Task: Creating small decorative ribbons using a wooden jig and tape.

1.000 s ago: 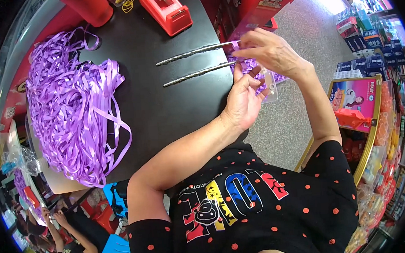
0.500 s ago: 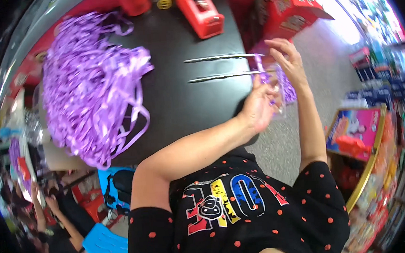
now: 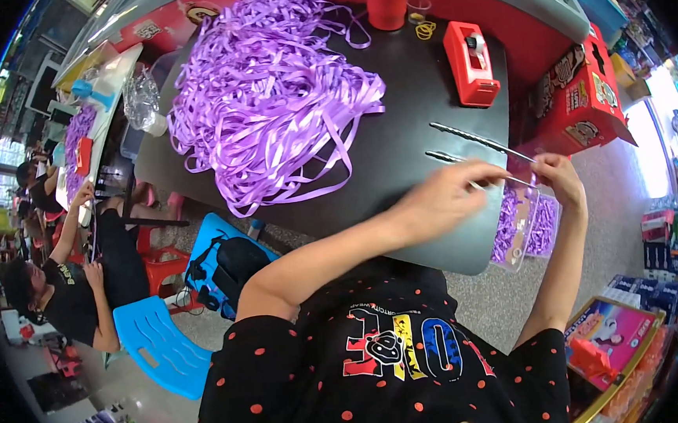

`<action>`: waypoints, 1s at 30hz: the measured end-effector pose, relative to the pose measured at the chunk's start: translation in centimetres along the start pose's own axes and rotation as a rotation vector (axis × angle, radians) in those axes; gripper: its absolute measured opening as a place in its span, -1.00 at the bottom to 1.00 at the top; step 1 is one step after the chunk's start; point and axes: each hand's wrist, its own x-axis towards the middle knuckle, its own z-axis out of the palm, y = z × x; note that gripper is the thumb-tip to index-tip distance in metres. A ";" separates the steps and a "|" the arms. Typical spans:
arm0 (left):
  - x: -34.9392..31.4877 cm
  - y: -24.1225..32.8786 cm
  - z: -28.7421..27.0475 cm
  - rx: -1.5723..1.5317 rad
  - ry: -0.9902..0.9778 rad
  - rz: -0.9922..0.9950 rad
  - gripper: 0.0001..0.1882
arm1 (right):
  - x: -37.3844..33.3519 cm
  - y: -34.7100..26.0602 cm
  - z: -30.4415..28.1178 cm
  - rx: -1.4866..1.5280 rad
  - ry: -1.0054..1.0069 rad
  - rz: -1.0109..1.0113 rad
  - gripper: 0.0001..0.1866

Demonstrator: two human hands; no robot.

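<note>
Two thin twisted metal rods lie side by side near the table's right edge, the far rod (image 3: 475, 137) and the near rod (image 3: 444, 156), their ends sticking out past the edge. My left hand (image 3: 452, 200) reaches over the near rod with thumb and fingers closed; whatever they pinch is too small and blurred to name. At the far rod's outer end, my right hand (image 3: 561, 178) has its fingertips pressed together, and their contents are hidden. Below the hands, beyond the table edge, are clear plastic boxes (image 3: 545, 224) with short purple ribbon pieces.
A big heap of purple ribbon (image 3: 268, 98) covers the table's left part. A red tape dispenser (image 3: 471, 65), yellow rubber bands (image 3: 425, 30) and a red cup (image 3: 385, 0) stand farther back. Blue stools (image 3: 160, 346) and another seated person (image 3: 69, 293) are at the left.
The view has shifted, showing more at the left. My left hand has turned from palm up beneath the rod ends to reaching over the near rod. Purple ribbon seen at the rod ends no longer shows there.
</note>
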 end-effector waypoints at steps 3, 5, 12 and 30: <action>-2.4 1.5 -6.4 0.733 0.317 0.178 -0.70 | -1.7 1.5 -1.3 0.101 0.142 0.051 -0.80; -3.3 0.6 -9.6 1.108 0.519 0.251 -0.70 | -2.2 4.2 -3.2 -0.003 0.194 0.078 -0.79; -6.2 -1.3 -11.5 1.295 0.491 0.084 -0.81 | -2.2 14.5 -1.1 -0.389 0.482 -0.168 -0.55; -3.8 0.6 -17.6 1.219 0.398 -0.256 -0.80 | -20.5 30.7 27.4 0.150 0.233 0.642 -0.65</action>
